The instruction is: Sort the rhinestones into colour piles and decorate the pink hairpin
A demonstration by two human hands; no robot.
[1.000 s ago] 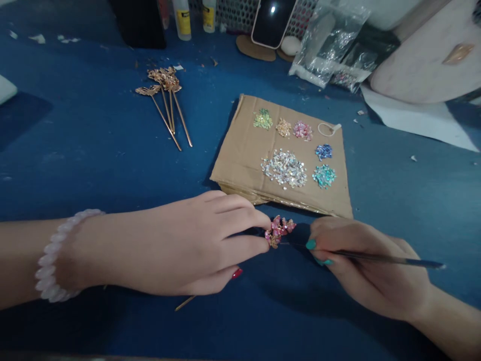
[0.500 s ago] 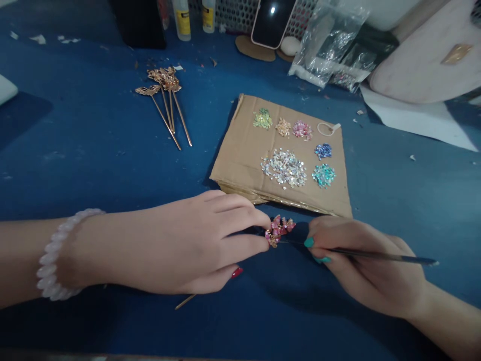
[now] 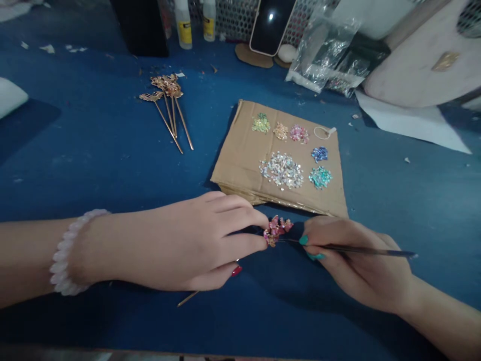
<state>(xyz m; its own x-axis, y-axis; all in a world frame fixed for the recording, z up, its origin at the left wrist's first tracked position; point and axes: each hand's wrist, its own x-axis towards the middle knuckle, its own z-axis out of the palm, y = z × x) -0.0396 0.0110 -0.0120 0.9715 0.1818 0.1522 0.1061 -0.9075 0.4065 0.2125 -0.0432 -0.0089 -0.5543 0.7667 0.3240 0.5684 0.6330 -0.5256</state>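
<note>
My left hand [image 3: 199, 240] is closed on a hairpin [image 3: 276, 229] whose pink-stoned gold head juts out past the fingertips. A thin gold stem shows below that hand; the part between is hidden under the palm. In a pinch, my right hand [image 3: 353, 260] holds a thin dark stick-like tool [image 3: 376, 249], its fine tip touching or very near the hairpin's head. Just beyond both hands lies a cardboard piece [image 3: 235, 160] bearing small heaps of stones: clear stones [image 3: 283, 170], teal stones [image 3: 320, 177], blue stones [image 3: 319, 154], pink stones [image 3: 299, 134], peach stones [image 3: 280, 131] and green stones [image 3: 260, 123].
Several gold hairpins [image 3: 171, 110] lie at the back left. Behind stand two small bottles [image 3: 184, 25], a dark box [image 3: 141, 27] and a leaning phone [image 3: 271, 25]. Plastic bags [image 3: 323, 55] and white paper [image 3: 413, 125] are at the back right. A pale ring [image 3: 322, 133] rests on the cardboard.
The view has shifted slightly. My right hand and its tool sit a little further left, closer to the hairpin head. The left hand keeps its hold.
</note>
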